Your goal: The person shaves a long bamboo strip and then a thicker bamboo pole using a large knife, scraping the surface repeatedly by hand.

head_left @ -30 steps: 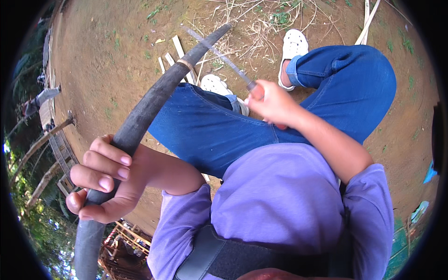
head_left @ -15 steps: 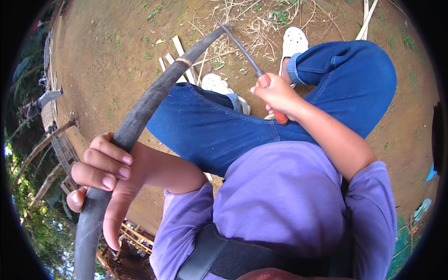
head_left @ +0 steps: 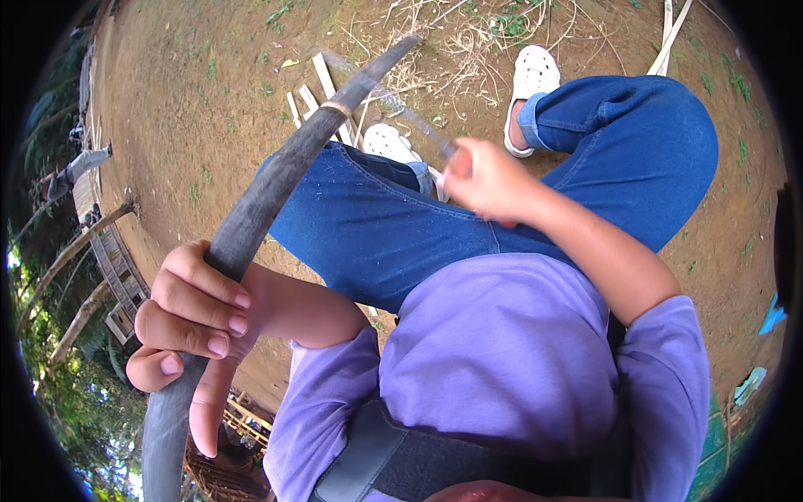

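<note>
A long, dark, curved horn (head_left: 280,171) slants from the lower left to a tapered tip near the top middle, with a pale ring near that tip. My left hand (head_left: 188,314) is wrapped round its thicker lower part, the thumb lying along the near side. My right hand (head_left: 493,180), smeared by motion, grips the reddish handle of a thin file (head_left: 427,130). The file's blurred rod points up and left and crosses the horn near the ring. Whether the two touch I cannot tell.
I sit with bent legs in blue jeans (head_left: 376,230) and white clogs (head_left: 535,71) on bare earth. Pale wood strips (head_left: 324,77) and thin shavings (head_left: 468,50) lie ahead. Branches (head_left: 92,230) and a bamboo structure (head_left: 117,259) stand at the left.
The file has swung left, from beside the horn's tip to across the horn near the ring. My right hand has moved slightly left; my left hand still holds the horn.
</note>
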`<state>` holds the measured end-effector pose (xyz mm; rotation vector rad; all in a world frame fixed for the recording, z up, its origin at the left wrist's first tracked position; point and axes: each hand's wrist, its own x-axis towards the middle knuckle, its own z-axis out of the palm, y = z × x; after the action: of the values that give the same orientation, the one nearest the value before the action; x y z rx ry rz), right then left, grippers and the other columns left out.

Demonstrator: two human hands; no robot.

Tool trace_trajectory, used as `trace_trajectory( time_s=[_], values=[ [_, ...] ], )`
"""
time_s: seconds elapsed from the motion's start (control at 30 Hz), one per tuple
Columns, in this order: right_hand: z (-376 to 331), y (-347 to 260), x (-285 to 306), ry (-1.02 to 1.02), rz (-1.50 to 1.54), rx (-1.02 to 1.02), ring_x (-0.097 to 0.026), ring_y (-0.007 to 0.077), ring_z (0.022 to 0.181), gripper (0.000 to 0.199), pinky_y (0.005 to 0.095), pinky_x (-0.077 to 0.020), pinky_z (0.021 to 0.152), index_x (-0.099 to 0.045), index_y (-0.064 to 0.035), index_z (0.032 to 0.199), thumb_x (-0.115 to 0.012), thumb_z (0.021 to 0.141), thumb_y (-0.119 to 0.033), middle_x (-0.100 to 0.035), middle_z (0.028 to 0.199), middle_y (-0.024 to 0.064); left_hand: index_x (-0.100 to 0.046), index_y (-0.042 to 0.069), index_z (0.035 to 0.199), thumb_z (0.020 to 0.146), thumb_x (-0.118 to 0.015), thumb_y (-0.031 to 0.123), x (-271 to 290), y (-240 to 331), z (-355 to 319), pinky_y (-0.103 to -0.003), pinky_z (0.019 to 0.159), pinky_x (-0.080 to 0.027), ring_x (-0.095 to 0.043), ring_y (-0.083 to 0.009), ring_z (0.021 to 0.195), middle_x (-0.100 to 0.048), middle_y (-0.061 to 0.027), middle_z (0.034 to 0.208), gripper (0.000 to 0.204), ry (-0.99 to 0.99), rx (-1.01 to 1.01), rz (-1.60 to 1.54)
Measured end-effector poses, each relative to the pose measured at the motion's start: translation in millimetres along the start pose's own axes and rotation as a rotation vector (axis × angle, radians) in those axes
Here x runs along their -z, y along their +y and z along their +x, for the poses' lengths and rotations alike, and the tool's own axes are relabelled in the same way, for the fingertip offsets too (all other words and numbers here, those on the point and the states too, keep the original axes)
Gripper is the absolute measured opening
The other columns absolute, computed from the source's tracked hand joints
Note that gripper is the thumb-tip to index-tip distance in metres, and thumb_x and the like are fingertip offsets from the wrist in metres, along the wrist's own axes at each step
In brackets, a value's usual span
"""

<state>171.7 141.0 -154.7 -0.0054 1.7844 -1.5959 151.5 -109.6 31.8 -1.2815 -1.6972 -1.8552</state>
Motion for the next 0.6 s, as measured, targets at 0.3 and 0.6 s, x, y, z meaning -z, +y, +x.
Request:
trace_trajectory(
  time_s=[0.3, 0.6],
  values=[
    [-46.2, -38.3, -12.1, -0.1, 0.08, 0.152, -0.054, 0.0087, 0.064, 0.024, 0.0299, -0.046, 0.061, -0.058, -0.0031, 0.091, -0.074, 0.088, -0.021, -0.058, 0.069, 0.0019, -0.057, 0.007, 0.096, 0.075, -0.065, 0.078, 1.3, -3.3, -3.8, -0.023, 0.046, -0.047, -0.055, -0.0121, 0.053, -0.056, -0.0033, 0.069, 0.074, 0.089, 0.006, 0.003],
    [17.1, 12.7, 5.7, 0.048, 0.073, -0.379, -0.066, 0.0225, 0.064, 0.02, 0.039, -0.0538, 0.063, -0.058, -0.0026, 0.09, -0.069, 0.086, -0.018, -0.066, 0.071, 0.0096, -0.058, 0.006, 0.098, 0.076, -0.062, 0.079, 1.3, 1.3, 0.3, -0.024, 0.046, -0.046, -0.054, -0.0129, 0.053, -0.056, -0.0033, 0.072, 0.076, 0.093, -0.009, 0.022]
  ],
)
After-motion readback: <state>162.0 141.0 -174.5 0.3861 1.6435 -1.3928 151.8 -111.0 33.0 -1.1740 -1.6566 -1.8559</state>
